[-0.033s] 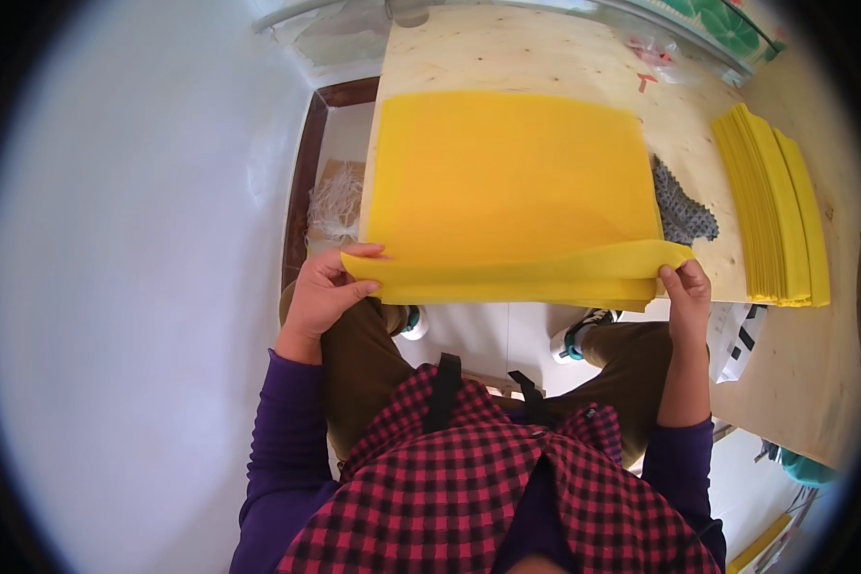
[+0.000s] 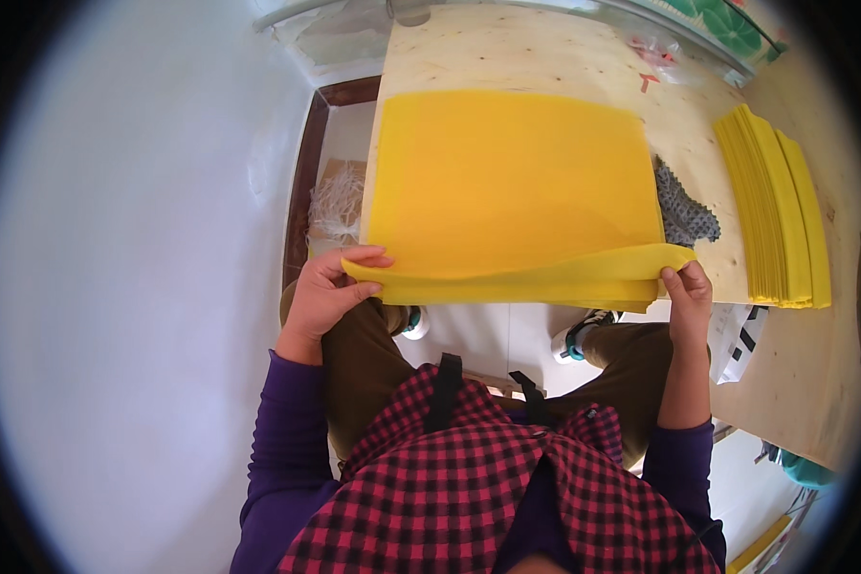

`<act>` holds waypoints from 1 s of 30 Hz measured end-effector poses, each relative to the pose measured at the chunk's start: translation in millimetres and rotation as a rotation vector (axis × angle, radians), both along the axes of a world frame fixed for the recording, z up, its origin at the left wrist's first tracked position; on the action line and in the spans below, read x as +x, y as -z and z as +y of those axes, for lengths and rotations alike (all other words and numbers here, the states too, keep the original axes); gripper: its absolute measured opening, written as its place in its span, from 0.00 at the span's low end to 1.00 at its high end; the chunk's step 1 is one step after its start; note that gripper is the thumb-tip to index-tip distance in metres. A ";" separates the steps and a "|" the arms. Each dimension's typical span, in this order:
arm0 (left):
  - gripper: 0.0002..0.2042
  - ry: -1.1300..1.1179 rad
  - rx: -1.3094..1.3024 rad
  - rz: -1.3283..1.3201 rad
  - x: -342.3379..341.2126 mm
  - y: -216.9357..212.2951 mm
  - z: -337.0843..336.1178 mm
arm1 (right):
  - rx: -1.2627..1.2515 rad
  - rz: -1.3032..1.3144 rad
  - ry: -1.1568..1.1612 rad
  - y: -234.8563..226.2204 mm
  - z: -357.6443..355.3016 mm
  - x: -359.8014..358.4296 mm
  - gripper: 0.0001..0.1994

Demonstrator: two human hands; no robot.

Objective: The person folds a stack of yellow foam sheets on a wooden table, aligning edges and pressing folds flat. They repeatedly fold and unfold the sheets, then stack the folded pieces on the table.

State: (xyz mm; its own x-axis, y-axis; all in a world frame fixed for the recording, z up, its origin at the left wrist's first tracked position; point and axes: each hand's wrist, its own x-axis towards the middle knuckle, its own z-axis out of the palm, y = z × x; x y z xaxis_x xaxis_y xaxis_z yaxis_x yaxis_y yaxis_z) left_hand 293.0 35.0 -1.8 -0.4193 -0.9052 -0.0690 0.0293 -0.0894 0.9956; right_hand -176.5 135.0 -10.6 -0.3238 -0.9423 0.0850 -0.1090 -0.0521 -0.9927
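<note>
The yellow cloth sheet (image 2: 512, 182) is spread flat on the plywood table (image 2: 526, 53), running away from both grips, with its near edge lifted and curled just past the table's front edge; that edge's long axis runs left to right between the two hands. The left corner is pinched by the left hand (image 2: 327, 292) and the right corner by the right hand (image 2: 689, 292), both closed on the fabric and about equally near. A stack of folded yellow cloths (image 2: 773, 206) is seen outboard of the right grip, with a dark patterned rag (image 2: 684, 215) between it and the sheet.
</note>
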 end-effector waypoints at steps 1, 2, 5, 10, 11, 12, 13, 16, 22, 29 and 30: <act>0.17 0.018 0.002 -0.020 0.8 -1.1 0.2 | 0.000 -0.009 0.008 1.5 0.9 0.8 0.09; 0.16 0.027 -0.003 -0.043 0.7 -1.8 -0.2 | -0.001 -0.018 0.017 2.3 1.3 0.7 0.10; 0.13 0.033 -0.019 -0.063 1.3 -1.6 -1.1 | -0.014 -0.042 -0.007 4.9 0.4 2.5 0.09; 0.11 -0.082 -0.064 -0.111 0.6 4.6 -3.8 | -0.014 -0.076 0.027 4.7 -3.9 6.4 0.06; 0.08 -0.132 -0.050 -0.097 -0.1 6.3 -4.6 | -0.004 -0.039 0.055 4.0 -4.8 7.6 0.06; 0.08 -0.156 -0.051 -0.086 -1.2 7.5 -7.3 | -0.001 -0.055 0.066 3.7 -6.2 9.2 0.06; 0.07 -0.182 -0.051 -0.077 -2.6 8.5 -11.0 | 0.007 -0.051 0.081 3.3 -7.4 10.7 0.06; 0.04 -0.243 -0.010 -0.091 -7.3 8.5 -19.3 | 0.027 -0.037 0.122 3.3 -11.3 14.2 0.06; 0.09 -0.259 -0.023 -0.099 -22.8 2.7 -33.1 | 0.060 -0.005 0.138 4.9 -13.6 14.5 0.06; 0.17 -0.285 -0.074 -0.058 -32.7 7.8 -36.4 | 0.056 0.025 0.174 4.8 -18.3 17.9 0.14; 0.18 -0.287 -0.087 -0.076 -31.6 8.5 -35.1 | 0.048 0.000 0.160 4.3 -18.7 17.8 0.16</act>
